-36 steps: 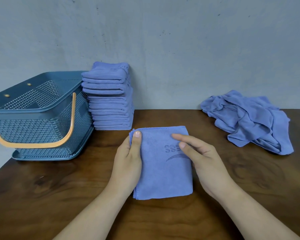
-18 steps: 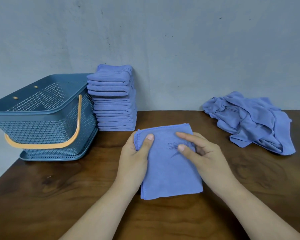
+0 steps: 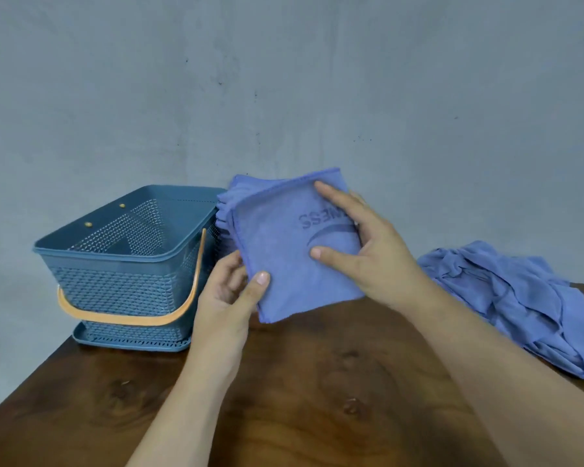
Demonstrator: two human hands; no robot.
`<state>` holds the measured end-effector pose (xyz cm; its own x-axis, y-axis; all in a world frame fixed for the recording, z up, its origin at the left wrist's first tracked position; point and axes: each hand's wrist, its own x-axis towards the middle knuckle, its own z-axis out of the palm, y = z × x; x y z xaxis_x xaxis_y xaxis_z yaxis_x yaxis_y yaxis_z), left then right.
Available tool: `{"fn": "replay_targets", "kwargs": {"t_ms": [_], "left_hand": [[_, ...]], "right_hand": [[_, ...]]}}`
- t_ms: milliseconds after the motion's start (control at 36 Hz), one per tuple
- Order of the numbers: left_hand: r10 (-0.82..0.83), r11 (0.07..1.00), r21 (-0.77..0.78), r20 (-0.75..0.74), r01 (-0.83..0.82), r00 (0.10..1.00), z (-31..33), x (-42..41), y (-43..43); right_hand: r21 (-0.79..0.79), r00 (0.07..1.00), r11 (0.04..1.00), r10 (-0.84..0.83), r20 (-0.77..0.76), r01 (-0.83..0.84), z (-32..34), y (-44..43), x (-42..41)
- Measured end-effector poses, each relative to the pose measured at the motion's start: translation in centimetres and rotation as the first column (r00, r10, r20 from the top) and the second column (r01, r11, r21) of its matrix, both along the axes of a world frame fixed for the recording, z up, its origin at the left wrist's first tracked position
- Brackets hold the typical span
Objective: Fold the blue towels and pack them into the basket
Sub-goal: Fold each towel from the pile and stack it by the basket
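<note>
A folded blue towel (image 3: 277,251) with dark lettering is lifted off the table and tilted toward me. My left hand (image 3: 231,291) pinches its lower left corner, thumb on top. My right hand (image 3: 361,254) holds its right side, index finger and thumb spread on the face. Behind it, mostly hidden, stands the stack of folded blue towels (image 3: 225,210) against the wall. The blue perforated basket (image 3: 115,264) with an orange handle (image 3: 132,318) sits at the left, nothing visible inside it.
A heap of unfolded blue towels (image 3: 520,305) lies at the right on the dark wooden table (image 3: 317,399). A grey wall closes the back. The table's left edge runs diagonally just below the basket.
Both hands lifted the folded towel off the table and carried it up and back, in front of the stack. The camera view shifted, so the basket appears nearer the centre.
</note>
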<state>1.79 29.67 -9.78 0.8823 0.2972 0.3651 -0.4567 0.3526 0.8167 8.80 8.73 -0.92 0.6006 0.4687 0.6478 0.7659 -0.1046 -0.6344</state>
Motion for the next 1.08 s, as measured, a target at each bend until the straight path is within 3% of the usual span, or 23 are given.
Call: {"fn": "replay_targets", "kwargs": {"t_ms": [83,194,250,333,417,528,667,806,889,1083], "left_hand": [[-0.023,0.995,-0.096,-0.004,0.022,1.0,-0.2,0.1,1.7],[-0.075,0.98,-0.187,-0.019,0.07,0.997,-1.0,0.2,2.5],[-0.066,0.987,-0.153,-0.057,0.056,0.996,-1.6,0.4,2.3],[-0.063,0.994,-0.09,-0.099,0.054,0.993,-2.2,0.7,2.0],[-0.079,0.996,-0.053,-0.118,0.073,0.99,-2.6,0.9,1.7],[-0.132,0.991,-0.04,-0.134,0.128,0.982,-2.8,1.2,1.2],[-0.158,0.987,-0.025,-0.15,0.156,0.976,-3.2,1.3,0.9],[-0.169,0.984,0.02,-0.162,0.175,0.972,-3.6,1.4,0.8],[-0.176,0.979,0.076,-0.17,0.191,0.97,-4.0,1.4,0.8],[-0.188,0.95,0.205,-0.223,0.234,0.957,-4.5,1.1,-0.9]], "right_hand": [[0.172,0.997,0.984,0.049,-0.059,-0.038,3.2,3.3,3.2],[0.346,0.962,0.937,0.06,-0.265,0.037,6.2,8.6,8.9],[0.313,0.913,0.945,0.041,-0.406,0.097,6.2,10.9,12.0],[0.08,0.791,0.971,-0.133,-0.597,0.223,4.4,12.7,15.2],[-0.017,0.707,0.95,-0.244,-0.664,0.312,2.8,13.0,16.6],[-0.004,0.704,0.946,-0.244,-0.667,0.324,2.9,13.2,16.8],[0.133,0.735,0.932,-0.173,-0.656,0.338,3.7,13.2,16.3],[-0.157,0.731,0.911,-0.4,-0.553,0.381,3.0,13.0,16.0],[-0.239,0.754,0.868,-0.496,-0.43,0.435,3.5,12.2,15.6],[-0.323,0.852,0.858,-0.477,-0.216,0.399,2.5,6.2,11.2]]}}
